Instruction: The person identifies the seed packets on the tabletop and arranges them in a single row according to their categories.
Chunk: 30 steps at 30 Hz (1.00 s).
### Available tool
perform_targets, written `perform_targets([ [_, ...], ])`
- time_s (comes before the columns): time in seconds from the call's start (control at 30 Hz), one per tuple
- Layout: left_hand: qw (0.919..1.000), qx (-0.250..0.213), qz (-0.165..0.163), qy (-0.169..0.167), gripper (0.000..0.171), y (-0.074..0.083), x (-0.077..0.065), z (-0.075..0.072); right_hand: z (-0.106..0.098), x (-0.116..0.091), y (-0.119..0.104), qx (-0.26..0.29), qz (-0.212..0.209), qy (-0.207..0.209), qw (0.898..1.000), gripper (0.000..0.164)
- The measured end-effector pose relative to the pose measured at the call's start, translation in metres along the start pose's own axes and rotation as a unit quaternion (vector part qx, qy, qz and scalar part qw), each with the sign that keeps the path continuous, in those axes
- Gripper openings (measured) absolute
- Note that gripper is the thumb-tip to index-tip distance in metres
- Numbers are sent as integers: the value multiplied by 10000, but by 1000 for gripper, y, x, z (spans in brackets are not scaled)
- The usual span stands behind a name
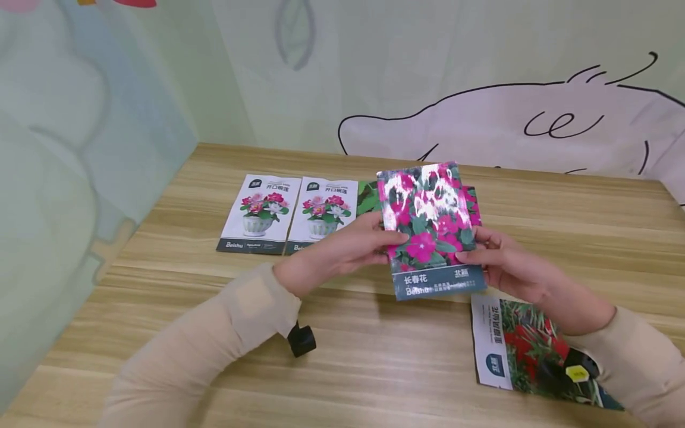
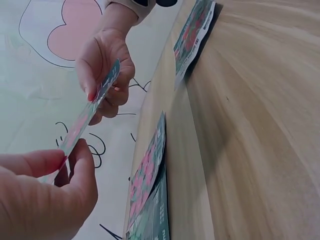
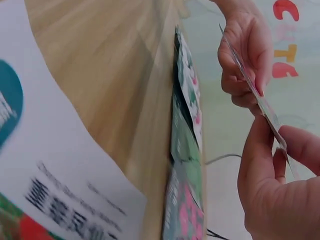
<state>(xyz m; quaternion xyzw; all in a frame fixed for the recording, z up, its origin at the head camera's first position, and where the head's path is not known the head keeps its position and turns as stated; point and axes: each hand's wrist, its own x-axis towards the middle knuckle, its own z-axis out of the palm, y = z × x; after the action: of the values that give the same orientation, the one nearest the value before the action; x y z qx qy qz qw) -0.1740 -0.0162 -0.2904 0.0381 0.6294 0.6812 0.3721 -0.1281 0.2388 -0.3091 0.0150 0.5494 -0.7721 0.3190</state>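
Note:
Both hands hold one glossy seed packet printed with magenta flowers, raised above the table and tilted. My left hand pinches its left edge, thumb on the front. On the opposite edge, my right hand pinches it the same way. The left wrist view shows the packet nearly edge-on between the two hands. Behind it on the table lies another magenta-flower packet, mostly hidden, beside a green-leaf packet that the left hand partly covers.
Two white packets with potted flowers lie side by side at the back left. A red-flower packet lies sideways under the right forearm. The wooden table meets a printed cloth wall at the back and left.

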Motion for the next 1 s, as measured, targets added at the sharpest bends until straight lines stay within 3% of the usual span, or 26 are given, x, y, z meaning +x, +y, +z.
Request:
perform_targets([
  [0.2, 9999, -33, 29, -126, 44, 4, 8, 9, -25, 2, -25, -573, -510, -454, 9960, 27],
  [0.33, 9998, -171, -13, -86, 43, 6, 20, 17, -41, 2, -38, -573, -914, -563, 9926, 32],
  [0.57, 9979, -590, 272, -74, 43, 13, 42, 27, -63, 2, -41, -402, -964, -41, 9945, 32],
  [0.7, 9965, -773, 312, 113, 36, 14, 55, 35, -75, -3, -44, -365, -916, 381, 9944, 30],
  [1.0, 9908, -1260, 398, 291, 34, 10, 84, 52, -107, -10, -52, -550, -967, 780, 9907, 32],
])
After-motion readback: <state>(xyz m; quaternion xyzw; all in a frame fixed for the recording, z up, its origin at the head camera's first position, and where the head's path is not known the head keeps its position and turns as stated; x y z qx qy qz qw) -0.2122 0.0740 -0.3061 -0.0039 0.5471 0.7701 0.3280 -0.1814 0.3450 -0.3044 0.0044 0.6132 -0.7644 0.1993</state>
